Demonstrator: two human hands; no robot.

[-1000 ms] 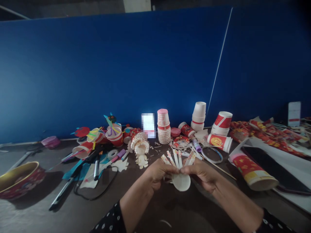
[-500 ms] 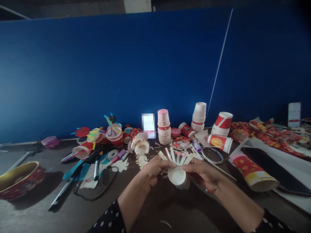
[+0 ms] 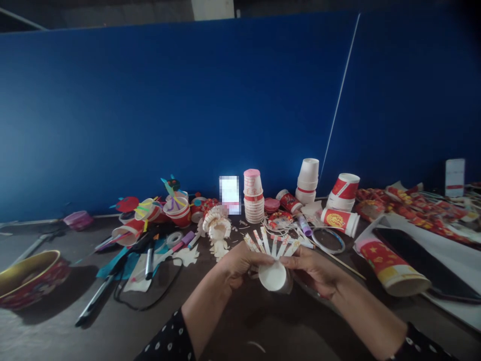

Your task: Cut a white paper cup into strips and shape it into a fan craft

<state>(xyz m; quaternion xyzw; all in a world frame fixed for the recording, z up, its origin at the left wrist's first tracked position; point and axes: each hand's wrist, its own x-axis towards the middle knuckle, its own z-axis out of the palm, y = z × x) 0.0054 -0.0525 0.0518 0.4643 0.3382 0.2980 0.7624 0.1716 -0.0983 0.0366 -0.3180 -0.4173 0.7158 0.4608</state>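
Note:
A paper cup (image 3: 273, 277) is held between both hands just above the dark table, its round white inside turned toward me. Its wall is cut into several strips (image 3: 267, 244) that fan outward along the far side. My left hand (image 3: 239, 263) grips the cup's left edge, thumb at the base of the strips. From the right, my right hand (image 3: 314, 268) pinches the edge with its thumb close to the other thumb. Fingers beneath and behind the cup are partly hidden.
Behind the hands stand a stack of cups (image 3: 254, 198), white cups (image 3: 308, 180) and a lit phone (image 3: 229, 194). Cup crafts (image 3: 176, 210), a marker (image 3: 149, 260) and a bowl (image 3: 33, 281) are on the left. A red-yellow cup (image 3: 391, 265) and a dark phone (image 3: 424, 260) lie right.
The cup has tilted slightly, so its inside faces me more fully. Both hands keep their grip and have shifted only a little.

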